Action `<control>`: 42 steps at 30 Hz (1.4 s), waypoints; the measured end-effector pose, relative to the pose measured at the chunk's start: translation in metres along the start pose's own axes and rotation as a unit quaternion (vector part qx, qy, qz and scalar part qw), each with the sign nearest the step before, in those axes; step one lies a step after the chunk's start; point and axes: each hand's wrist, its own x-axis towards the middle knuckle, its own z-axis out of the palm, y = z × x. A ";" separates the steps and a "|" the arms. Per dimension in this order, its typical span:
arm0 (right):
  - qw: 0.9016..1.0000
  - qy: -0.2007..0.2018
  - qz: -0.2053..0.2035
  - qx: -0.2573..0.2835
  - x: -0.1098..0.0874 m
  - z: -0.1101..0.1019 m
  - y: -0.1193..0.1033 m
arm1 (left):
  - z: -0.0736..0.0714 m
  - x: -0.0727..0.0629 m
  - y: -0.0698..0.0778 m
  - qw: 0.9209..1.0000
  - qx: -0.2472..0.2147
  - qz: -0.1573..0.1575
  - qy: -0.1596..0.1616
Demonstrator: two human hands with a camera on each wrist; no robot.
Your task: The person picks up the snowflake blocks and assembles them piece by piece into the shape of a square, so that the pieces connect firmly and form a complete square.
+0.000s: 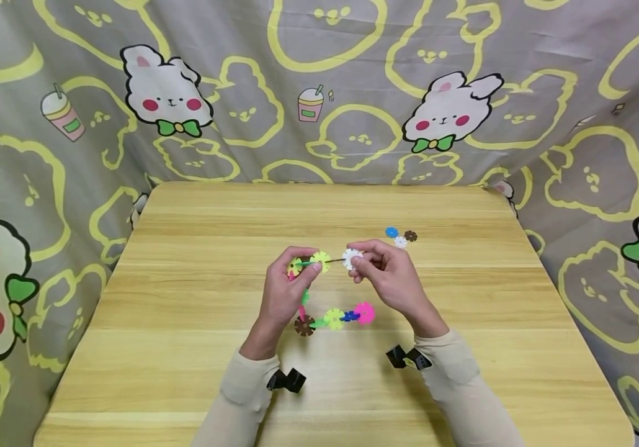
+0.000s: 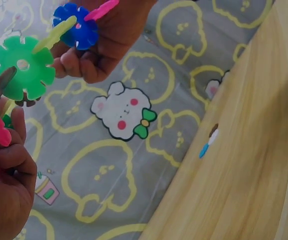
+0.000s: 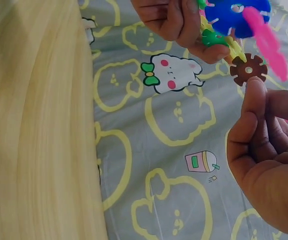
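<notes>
Above the table, my left hand (image 1: 283, 288) grips a chain of slotted plastic snowflake discs, its thumb on a yellow disc (image 1: 322, 259). A brown disc (image 3: 249, 70) sits edge-on in the head view, joined to the yellow one. Opposite it, my right hand (image 1: 394, 276) pinches a white disc (image 1: 348, 257) between thumb and fingers, up against the brown disc's edge. The chain's other end bends below the hands, through another brown disc (image 1: 305, 326), a yellow-green disc (image 1: 333, 318), a blue disc (image 2: 81, 32) and a pink disc (image 1: 365, 313). My left fingers hide part of the chain.
Beyond my right hand, three loose discs lie close together on the wooden table (image 1: 185, 298): blue (image 1: 391, 231), brown (image 1: 411, 236) and white (image 1: 400, 242). A grey patterned curtain (image 1: 353, 81) surrounds the table's back and sides.
</notes>
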 end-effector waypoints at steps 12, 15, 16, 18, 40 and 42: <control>0.998 0.027 -0.029 -0.042 -0.001 0.005 0.006 | 0.002 0.001 -0.001 0.999 0.036 0.007 0.013; 0.997 0.037 -0.034 -0.051 -0.001 0.006 0.008 | 0.003 0.001 -0.001 0.999 0.045 0.007 0.011; 0.997 0.040 -0.037 -0.052 -0.002 0.007 0.008 | 0.003 0.001 -0.001 0.999 0.045 0.006 0.009; 0.997 0.045 -0.042 -0.055 -0.002 0.008 0.009 | 0.004 0.001 -0.001 0.999 0.049 0.003 0.008; 0.998 0.035 -0.043 -0.043 -0.001 0.005 0.011 | 0.000 0.006 -0.001 0.997 0.073 -0.001 -0.012; 0.997 0.032 -0.045 -0.045 0.000 0.004 0.011 | -0.001 0.006 0.000 0.997 0.072 -0.003 -0.013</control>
